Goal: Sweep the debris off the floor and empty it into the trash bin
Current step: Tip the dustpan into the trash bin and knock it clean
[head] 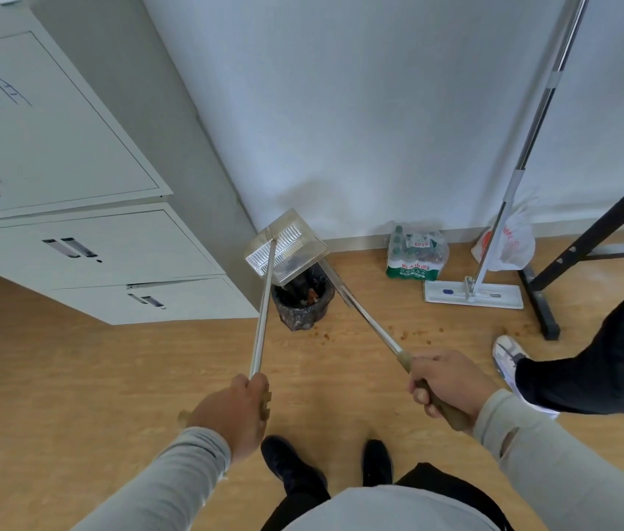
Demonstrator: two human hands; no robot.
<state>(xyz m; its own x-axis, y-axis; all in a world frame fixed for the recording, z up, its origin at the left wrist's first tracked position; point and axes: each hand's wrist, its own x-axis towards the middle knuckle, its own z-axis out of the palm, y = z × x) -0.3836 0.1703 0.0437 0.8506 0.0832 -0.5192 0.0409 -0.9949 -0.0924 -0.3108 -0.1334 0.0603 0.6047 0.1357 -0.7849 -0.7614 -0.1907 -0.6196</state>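
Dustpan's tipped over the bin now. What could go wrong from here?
1. The dustpan hangs tilted over a narrow trash bin, so falling debris may miss the rim and land on the floor.
2. Crumbs lie scattered to the bin's right, so the floor isn't finished.
3. The broom crosses close beside the bin and could knock it.

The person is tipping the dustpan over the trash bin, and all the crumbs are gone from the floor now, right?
Not quite. The head view shows the dustpan tipped over the trash bin, but crumbs are still scattered on the floor to the right of the bin.
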